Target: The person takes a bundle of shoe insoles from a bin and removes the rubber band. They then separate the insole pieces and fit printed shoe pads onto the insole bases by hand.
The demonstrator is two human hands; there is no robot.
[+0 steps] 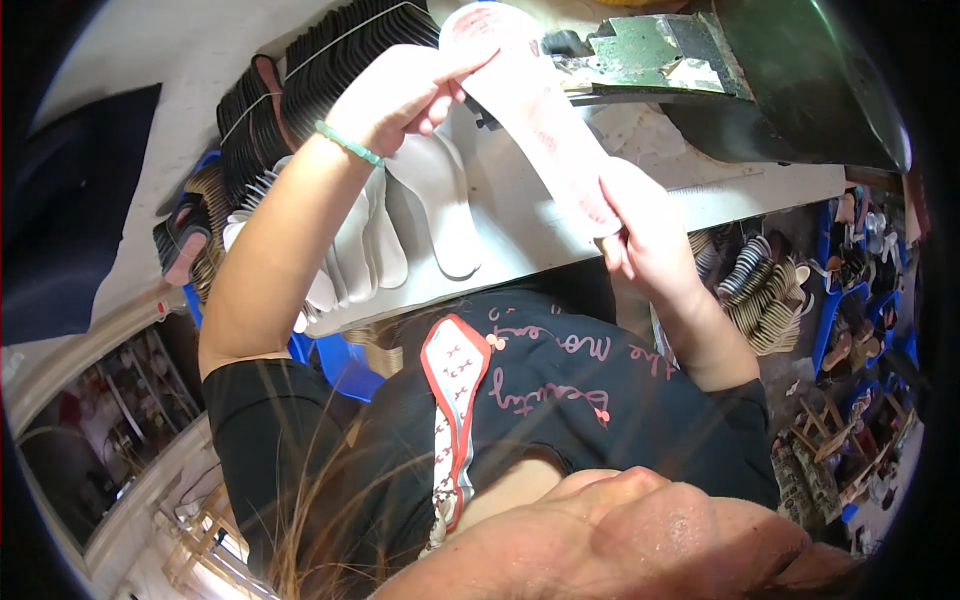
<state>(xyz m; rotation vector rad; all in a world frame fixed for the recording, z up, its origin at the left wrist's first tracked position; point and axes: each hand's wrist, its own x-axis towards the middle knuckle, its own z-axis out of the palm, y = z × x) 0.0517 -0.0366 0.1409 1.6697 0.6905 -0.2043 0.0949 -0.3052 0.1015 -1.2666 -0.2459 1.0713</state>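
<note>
Both hands pinch a long pink insole (540, 120), left hand (400, 95) at its far end, right hand (645, 235) at its near end, above the white workbench (520, 230); its tip, close to the green-stained machine (650, 50), could snag.

You are in a shoe-making workshop. Stacks of black soles (300, 80) stand bundled at the back of your pale table (530, 230), and a fanned row of white insoles (400, 220) lies across it. A worn green metal machine (650, 50) sits at the table's far edge. On the floor to your right, more striped soles (760, 290) pile up beside blue crates (835, 310) filled with shoe parts.
</note>
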